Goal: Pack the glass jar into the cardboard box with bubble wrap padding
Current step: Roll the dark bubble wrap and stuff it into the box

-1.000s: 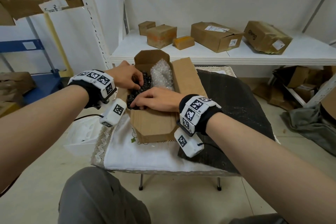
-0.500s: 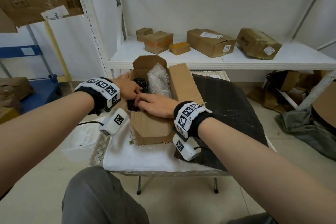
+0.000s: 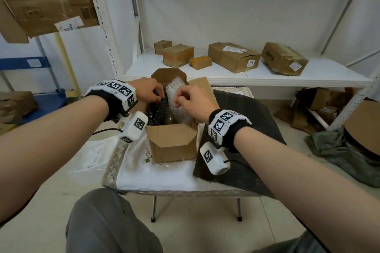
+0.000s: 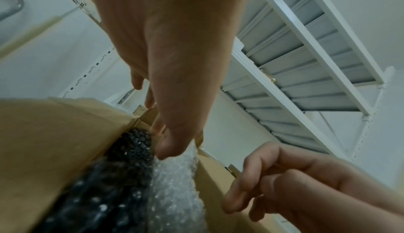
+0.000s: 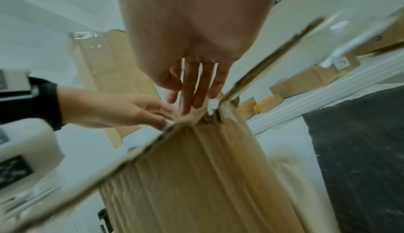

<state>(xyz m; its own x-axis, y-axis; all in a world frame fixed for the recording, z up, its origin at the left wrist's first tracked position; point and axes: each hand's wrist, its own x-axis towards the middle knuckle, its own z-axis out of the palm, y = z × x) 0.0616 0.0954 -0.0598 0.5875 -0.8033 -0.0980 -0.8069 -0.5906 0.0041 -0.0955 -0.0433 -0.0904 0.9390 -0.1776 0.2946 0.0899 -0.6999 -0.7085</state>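
An open cardboard box (image 3: 172, 144) stands on the small table. Black bubble wrap (image 3: 156, 111) lines its left side and clear bubble wrap (image 3: 176, 96) its right. The glass jar (image 3: 169, 118) shows only as a brownish sliver between them. My left hand (image 3: 158, 96) reaches into the far left of the box, fingers bent down with their tips on the black bubble wrap (image 4: 131, 150). My right hand (image 3: 178, 99) hovers over the clear bubble wrap (image 4: 174, 184), its fingers loosely curled and nothing seen in them. In the right wrist view both hands meet above the box's edge (image 5: 196, 176).
The box sits on a white cloth (image 3: 154, 174), with a dark mat (image 3: 257, 121) to its right. A white tray (image 3: 90, 158) lies to the left of the table. Several closed cartons (image 3: 234, 57) stand on the shelf behind. My knee (image 3: 109, 222) is below the table's front edge.
Both hands have left the near middle of the box and moved toward its far end. The right hand has lifted off the contents, uncovering the jar and the clear wrap.
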